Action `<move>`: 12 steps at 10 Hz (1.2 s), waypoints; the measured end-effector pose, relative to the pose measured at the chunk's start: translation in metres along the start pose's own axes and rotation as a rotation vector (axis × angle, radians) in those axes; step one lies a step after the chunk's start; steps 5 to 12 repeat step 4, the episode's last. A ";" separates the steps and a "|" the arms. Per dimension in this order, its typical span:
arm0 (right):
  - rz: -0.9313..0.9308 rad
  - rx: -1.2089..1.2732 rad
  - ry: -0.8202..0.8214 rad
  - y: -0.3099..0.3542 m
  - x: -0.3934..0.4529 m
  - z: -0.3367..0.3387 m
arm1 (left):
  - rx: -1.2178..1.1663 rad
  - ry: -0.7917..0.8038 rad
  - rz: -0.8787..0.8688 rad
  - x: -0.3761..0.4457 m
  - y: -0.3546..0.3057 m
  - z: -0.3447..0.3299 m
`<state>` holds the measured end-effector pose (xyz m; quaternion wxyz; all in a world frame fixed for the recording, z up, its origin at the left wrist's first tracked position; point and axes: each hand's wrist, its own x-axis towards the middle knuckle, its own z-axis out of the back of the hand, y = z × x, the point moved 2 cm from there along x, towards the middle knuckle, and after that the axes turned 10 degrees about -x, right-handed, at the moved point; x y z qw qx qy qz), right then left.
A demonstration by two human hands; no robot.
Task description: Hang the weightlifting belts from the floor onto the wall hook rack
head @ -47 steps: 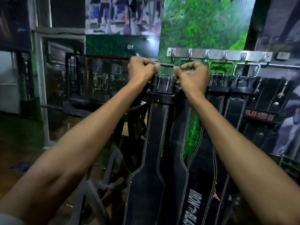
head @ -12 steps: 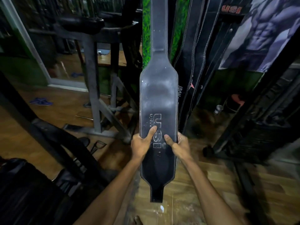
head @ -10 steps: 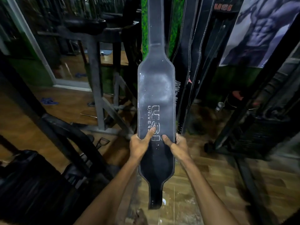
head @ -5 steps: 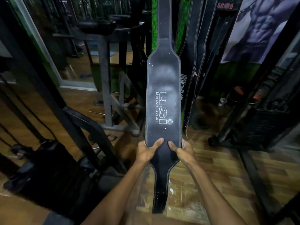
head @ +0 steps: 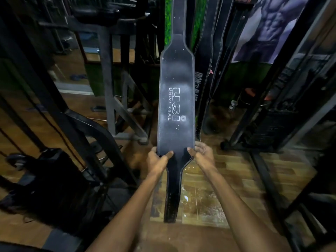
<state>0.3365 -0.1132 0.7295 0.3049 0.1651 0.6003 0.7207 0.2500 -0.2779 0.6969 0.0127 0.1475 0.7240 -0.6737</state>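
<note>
Belt top cut off by upper edge; hook rack out of view.

Two bare forearms are showing from the bottom edge, with no sleeve covering either one up to the elbow; the left hand and right hand are wearing no gloves, rings or watch

Black belt, white lettering

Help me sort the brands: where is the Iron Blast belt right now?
In the head view the Iron Blast belt hangs just right of the USI belt, which both hands hold at centre, and left of the poster.
</note>
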 end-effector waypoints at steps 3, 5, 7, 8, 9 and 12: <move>0.322 -0.110 -0.124 0.086 0.043 0.052 | 0.303 -0.029 -0.454 -0.001 -0.112 -0.034; 0.444 -0.183 -0.180 0.130 0.048 0.077 | 0.323 -0.023 -0.649 0.003 -0.168 -0.067; 0.444 -0.183 -0.180 0.130 0.048 0.077 | 0.323 -0.023 -0.649 0.003 -0.168 -0.067; 0.444 -0.183 -0.180 0.130 0.048 0.077 | 0.323 -0.023 -0.649 0.003 -0.168 -0.067; 0.444 -0.183 -0.180 0.130 0.048 0.077 | 0.323 -0.023 -0.649 0.003 -0.168 -0.067; 0.444 -0.183 -0.180 0.130 0.048 0.077 | 0.323 -0.023 -0.649 0.003 -0.168 -0.067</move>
